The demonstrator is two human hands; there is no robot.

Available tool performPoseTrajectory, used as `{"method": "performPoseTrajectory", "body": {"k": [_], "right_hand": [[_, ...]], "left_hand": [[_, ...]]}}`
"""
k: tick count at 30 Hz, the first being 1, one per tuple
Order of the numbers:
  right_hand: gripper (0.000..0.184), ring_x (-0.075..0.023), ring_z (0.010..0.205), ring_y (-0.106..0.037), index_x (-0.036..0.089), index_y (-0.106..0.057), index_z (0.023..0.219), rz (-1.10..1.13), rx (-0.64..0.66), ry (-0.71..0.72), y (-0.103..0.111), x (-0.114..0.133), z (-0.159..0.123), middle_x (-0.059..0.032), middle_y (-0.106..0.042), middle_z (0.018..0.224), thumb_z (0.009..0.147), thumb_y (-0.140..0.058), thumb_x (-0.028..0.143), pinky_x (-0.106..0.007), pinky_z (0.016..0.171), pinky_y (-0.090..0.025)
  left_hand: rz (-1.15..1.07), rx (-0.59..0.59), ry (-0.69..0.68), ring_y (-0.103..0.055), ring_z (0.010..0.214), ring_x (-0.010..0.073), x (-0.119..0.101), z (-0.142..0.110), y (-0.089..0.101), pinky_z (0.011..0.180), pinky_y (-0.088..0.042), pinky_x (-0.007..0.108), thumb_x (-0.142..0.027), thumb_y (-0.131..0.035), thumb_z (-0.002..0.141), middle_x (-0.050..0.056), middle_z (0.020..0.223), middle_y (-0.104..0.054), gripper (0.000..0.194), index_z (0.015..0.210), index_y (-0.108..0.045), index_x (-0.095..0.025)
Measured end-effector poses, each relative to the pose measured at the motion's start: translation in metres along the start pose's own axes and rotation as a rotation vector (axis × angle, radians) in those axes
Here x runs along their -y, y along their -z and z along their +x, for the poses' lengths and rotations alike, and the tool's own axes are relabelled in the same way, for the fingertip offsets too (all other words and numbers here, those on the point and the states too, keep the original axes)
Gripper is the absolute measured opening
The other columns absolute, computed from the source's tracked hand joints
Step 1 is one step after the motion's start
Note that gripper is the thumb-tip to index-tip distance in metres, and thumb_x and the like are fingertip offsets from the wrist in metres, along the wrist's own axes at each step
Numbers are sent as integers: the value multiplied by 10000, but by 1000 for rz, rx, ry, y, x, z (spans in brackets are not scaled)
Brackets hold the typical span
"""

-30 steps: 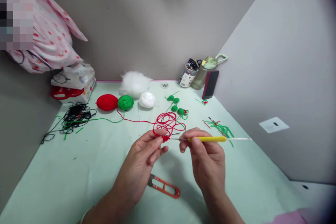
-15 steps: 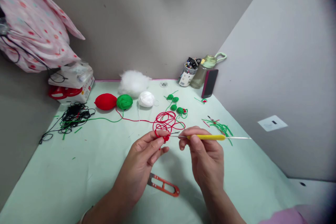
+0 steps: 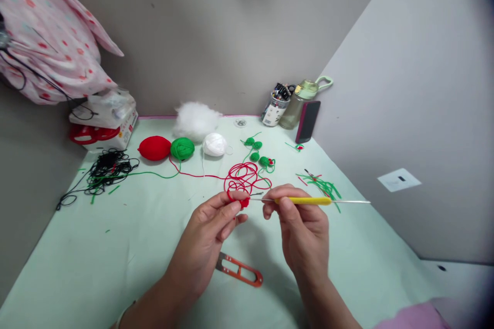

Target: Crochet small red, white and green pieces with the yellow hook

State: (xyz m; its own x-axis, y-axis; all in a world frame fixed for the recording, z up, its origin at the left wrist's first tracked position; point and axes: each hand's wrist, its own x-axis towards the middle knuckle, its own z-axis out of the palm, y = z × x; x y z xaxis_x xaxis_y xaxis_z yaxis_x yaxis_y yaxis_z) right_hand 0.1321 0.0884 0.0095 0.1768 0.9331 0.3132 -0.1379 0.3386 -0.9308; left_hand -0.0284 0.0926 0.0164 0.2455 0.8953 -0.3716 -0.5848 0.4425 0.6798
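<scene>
The table (image 3: 96, 267) has a pale green cover, and behind it there is a plain grey wall (image 3: 193, 36). Nearest to you, below your hands and between your forearms, the orange thread snips (image 3: 240, 270) lie flat. Your left hand (image 3: 204, 236) pinches a small red yarn piece (image 3: 244, 203) between thumb and fingers, so the grip is narrow. Your right hand (image 3: 306, 241) is closed around the yellow handle (image 3: 309, 200) of a thin metal hook, and the hook's tip reaches to the edge of the red piece. I judge this piece to be at an unfinished stage: it is very small, and its yarn looks uncut. Just beyond your hands are red yarn loops (image 3: 241, 181); a strand goes from them toward the red ball (image 3: 155, 148), which sits beside the green ball (image 3: 182, 149). Beyond your right hand, the small green pieces (image 3: 264, 161) look already formed, but some have loose tails; whether these need trimming, I cannot tell. Green and red scraps (image 3: 324, 185) lie to the right. Farther away are white fluff (image 3: 196, 121), a pen cup (image 3: 272, 114), a bottle (image 3: 291, 113) and a leaning phone (image 3: 307, 122). The cup's label shows a barcode, and the box (image 3: 126, 131) at far left has red print, but I can read no brand or words.
</scene>
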Motion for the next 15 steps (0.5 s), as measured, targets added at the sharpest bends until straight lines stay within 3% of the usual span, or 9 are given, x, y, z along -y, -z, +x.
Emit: {"method": "performPoseTrajectory", "body": {"k": [10,15], "right_hand": [[176,-169,738,-617,261,-796,1007,-73,33,90,-1,2,-3,-36,-706,880,1018,-625,222,-330,664,-506],[199,-172,755,-618,261,-790,1020,-118,46,140,-2,4,-4,-36,-706,879,1026,-602,198,-333,671,-499]], "left_hand": [[95,-18,-45,-346,539,78,0,0,1,942,-499,340,-339,-845,821,-77,598,-525,178,957,-852,-223],[119,-25,-43,-481,626,114,3,0,5,960,-469,348,-347,-833,838,-64,602,-535,154,955,-840,-247]]}}
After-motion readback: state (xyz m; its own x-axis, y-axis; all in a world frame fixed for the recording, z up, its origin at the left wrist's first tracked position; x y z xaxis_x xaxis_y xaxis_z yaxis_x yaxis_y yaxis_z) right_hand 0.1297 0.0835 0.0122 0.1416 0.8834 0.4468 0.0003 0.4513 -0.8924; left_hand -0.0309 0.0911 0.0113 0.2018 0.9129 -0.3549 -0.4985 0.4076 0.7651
